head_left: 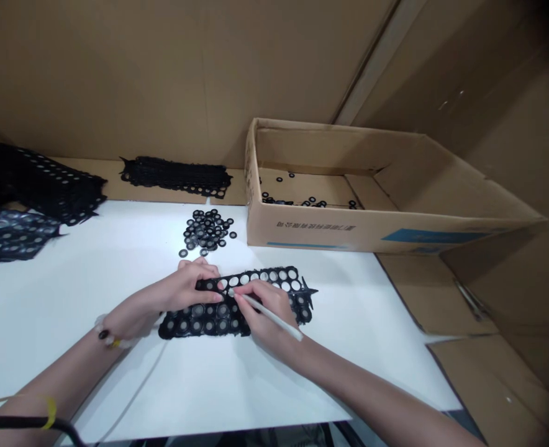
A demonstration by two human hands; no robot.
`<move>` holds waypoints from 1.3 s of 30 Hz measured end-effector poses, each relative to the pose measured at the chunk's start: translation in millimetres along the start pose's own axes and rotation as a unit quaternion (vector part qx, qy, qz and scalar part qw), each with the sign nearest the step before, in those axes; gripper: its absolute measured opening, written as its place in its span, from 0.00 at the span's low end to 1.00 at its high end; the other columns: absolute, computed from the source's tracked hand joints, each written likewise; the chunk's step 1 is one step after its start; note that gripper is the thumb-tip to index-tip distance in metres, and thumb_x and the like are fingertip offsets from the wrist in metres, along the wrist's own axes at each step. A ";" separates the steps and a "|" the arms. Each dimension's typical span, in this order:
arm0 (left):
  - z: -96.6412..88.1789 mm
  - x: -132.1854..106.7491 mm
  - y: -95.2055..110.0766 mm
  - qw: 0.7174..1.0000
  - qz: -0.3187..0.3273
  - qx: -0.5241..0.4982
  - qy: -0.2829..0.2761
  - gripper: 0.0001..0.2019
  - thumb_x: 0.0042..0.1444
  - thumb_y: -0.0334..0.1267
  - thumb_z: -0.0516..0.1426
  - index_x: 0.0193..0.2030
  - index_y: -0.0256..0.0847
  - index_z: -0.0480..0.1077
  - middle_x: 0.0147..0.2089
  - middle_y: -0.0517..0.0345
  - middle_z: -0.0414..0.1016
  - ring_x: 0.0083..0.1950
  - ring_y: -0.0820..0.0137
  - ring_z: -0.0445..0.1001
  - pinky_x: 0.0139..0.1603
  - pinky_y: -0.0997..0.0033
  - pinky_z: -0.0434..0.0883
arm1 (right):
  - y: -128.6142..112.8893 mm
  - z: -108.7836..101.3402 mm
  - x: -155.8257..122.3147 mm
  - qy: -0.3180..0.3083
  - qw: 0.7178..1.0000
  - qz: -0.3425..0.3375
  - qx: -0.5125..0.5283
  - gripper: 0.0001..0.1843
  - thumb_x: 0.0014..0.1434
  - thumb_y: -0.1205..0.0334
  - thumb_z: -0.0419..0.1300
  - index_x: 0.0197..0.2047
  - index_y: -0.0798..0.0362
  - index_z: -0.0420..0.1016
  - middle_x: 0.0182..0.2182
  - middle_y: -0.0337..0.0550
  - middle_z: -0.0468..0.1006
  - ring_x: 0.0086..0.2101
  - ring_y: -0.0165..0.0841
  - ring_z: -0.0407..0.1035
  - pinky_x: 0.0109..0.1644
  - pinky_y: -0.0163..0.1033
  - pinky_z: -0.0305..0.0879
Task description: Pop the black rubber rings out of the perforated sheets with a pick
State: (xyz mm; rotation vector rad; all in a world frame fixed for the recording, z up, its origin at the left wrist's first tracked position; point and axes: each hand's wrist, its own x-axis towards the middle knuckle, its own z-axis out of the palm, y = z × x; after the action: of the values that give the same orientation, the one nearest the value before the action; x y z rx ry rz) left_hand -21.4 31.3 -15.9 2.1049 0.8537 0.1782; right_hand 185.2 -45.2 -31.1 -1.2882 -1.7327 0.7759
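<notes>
A black rubber sheet (184,326) with rows of round rings lies on the white tabletop before me. Along its far rows, toward the right, several holes show white, while nearer rows hold rings with grey centres. My left hand (188,285) grips the sheet's left part, thumb on top and fingers curled at the far edge. Closed like a writing grip, my right hand (269,310) holds a thin white pen-like stick (277,323). Its tip end is by the sheet's upper rows, close to my left thumb; the fingers partly hide the contact.
Beyond the sheet lies a pile of loose black rings (207,230). An open cardboard box (312,226) at back right holds scattered rings. A stack of black sheets (174,175) lies at the back, with more sheets (36,180) at left. A black cable (23,422) crosses the lower left.
</notes>
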 end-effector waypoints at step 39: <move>-40.1 -18.3 4.5 0.957 -0.206 -0.089 0.183 0.12 0.51 0.45 0.51 0.24 0.40 0.67 0.27 0.60 0.71 0.33 0.65 0.67 0.33 0.69 0.62 | 4.6 -0.7 6.2 -0.020 0.992 0.103 0.064 0.04 0.55 0.65 0.60 0.30 0.51 0.76 0.25 0.38 0.78 0.27 0.32 0.72 0.31 0.34 0.66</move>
State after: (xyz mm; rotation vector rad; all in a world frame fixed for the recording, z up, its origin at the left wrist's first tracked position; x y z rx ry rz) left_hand -49.2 44.1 16.2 1.7059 1.4213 0.4144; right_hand 187.1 -37.9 -33.0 -1.3849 -1.5692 1.0199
